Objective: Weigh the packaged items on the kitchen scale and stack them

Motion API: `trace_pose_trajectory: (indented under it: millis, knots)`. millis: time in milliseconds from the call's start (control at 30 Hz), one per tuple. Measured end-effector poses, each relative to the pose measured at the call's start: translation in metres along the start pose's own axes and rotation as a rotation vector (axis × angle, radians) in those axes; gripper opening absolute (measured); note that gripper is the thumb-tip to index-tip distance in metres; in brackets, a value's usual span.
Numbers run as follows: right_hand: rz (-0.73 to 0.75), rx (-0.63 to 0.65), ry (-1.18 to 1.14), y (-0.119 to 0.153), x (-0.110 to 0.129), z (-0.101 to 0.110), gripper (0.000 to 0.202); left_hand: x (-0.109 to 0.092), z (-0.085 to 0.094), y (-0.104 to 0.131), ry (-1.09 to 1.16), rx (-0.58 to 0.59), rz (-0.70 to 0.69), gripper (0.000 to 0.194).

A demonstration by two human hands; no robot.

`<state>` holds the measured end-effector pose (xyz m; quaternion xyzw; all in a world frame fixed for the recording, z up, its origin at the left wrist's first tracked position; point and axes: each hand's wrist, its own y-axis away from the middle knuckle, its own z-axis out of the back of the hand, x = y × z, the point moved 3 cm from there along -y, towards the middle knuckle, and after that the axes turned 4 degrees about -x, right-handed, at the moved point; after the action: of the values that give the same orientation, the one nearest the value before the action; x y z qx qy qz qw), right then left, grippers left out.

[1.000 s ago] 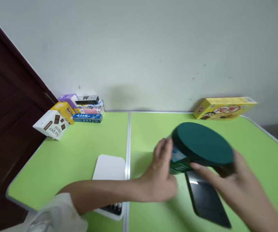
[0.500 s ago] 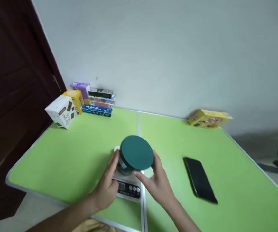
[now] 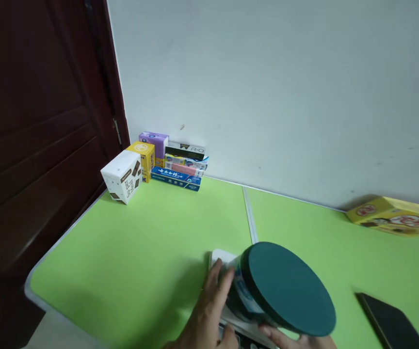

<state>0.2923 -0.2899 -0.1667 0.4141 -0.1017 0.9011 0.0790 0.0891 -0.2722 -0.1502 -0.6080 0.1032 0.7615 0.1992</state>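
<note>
A jar with a wide dark green lid (image 3: 291,288) leans toward the right over a white kitchen scale (image 3: 223,255), whose dark button panel shows partly at the bottom edge. My left hand (image 3: 209,310) is at the jar's left side, its fingers against the wall of the jar. Under the lid's lower rim, my right hand (image 3: 297,339) grips the jar; its thumb shows and the rest is mostly hidden by the lid and the frame edge.
Several small boxes stand at the back left, among them a white box (image 3: 122,175), a yellow box (image 3: 144,157) and a blue box (image 3: 176,178). A yellow packet (image 3: 398,215) lies by the wall at right. A black phone (image 3: 391,322) is at lower right.
The view has turned left and come closer, so the table things sit further right and lower. The jar looks larger and more tilted, still between both hands.
</note>
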Motion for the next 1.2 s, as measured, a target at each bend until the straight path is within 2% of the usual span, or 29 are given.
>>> trace_pose_trajectory:
  millis: [67, 133, 233, 333, 500, 633, 767, 867, 933, 1100, 1200]
  knots:
    - [0.047, -0.02, -0.001, -0.009, 0.013, 0.0, 0.058, -0.002, 0.001, -0.005, 0.018, 0.024, -0.01, 0.102]
    - [0.076, -0.045, 0.023, -0.02, 0.03, -0.002, 0.056, -0.006, 0.01, -0.011, 0.033, 0.02, -0.023, 0.104]
    - [0.117, -0.041, 0.038, -0.047, 0.06, -0.017, 0.054, -0.014, 0.041, -0.024, 0.028, -0.046, -0.056, 0.096]
    - [0.18, 0.007, -0.043, -0.09, 0.089, -0.052, 0.061, -0.01, 0.082, -0.046, 0.013, -0.137, -0.028, 0.088]
    - [0.236, 0.086, -0.226, -0.168, 0.121, -0.131, 0.087, 0.028, 0.141, -0.097, 0.086, -0.34, 0.045, 0.091]
    - [0.258, 0.106, -0.352, -0.209, 0.134, -0.181, 0.096, 0.055, 0.176, -0.133, 0.169, -0.441, 0.136, 0.091]
    - [0.298, 0.126, -0.414, -0.235, 0.145, -0.209, 0.102, 0.064, 0.202, -0.158, 0.168, -0.519, 0.2, 0.087]
    - [0.308, 0.141, -0.429, -0.25, 0.153, -0.222, 0.1, 0.066, 0.212, -0.171, 0.128, -0.554, 0.193, 0.087]
    - [0.33, 0.13, -0.43, -0.256, 0.158, -0.228, 0.099, 0.07, 0.211, -0.174, 0.125, -0.559, 0.18, 0.088]
    - [0.318, 0.15, -0.397, -0.256, 0.165, -0.24, 0.102, 0.09, 0.195, -0.167, 0.059, -0.643, 0.154, 0.088]
    - [0.274, 0.203, -0.384, -0.253, 0.165, -0.246, 0.101, 0.096, 0.184, -0.16, 0.0, -0.645, 0.14, 0.088]
